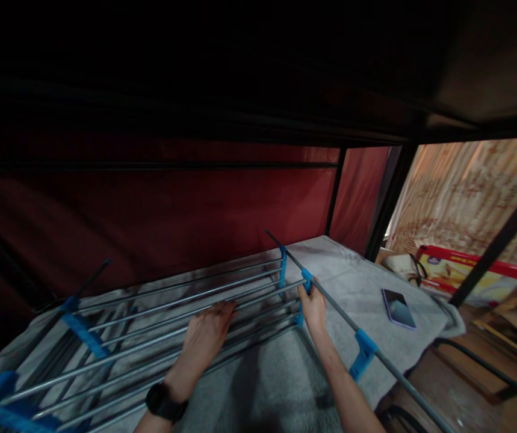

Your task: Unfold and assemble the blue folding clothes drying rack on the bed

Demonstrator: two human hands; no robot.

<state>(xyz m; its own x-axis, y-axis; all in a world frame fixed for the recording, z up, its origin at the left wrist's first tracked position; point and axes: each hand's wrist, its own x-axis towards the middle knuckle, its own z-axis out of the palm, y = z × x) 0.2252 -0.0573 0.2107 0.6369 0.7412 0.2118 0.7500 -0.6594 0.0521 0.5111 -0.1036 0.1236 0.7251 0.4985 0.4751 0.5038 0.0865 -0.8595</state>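
A shoe or drying rack of grey metal tubes [186, 332] with blue plastic connectors lies partly assembled on a grey blanket. Over its middle tubes is my left hand [210, 331], fingers curled round one tube; the fingertips are partly hidden. A black watch sits on that wrist. My right hand [313, 307] grips a blue connector [307, 279] where a crosswise tube meets a long side pole [339, 310]. Further down this pole is another blue connector [363, 353], with no tube in it. More blue connectors [84, 334] hold the tubes' left ends.
A phone [398, 308] lies on the grey blanket [352, 270] to the right. Black bed-frame posts [391, 201] and a low dark upper bunk enclose the space, with a red cloth [222, 210] behind. Beyond the bed's right edge are a red-and-yellow box [466, 270] and a patterned curtain [488, 198].
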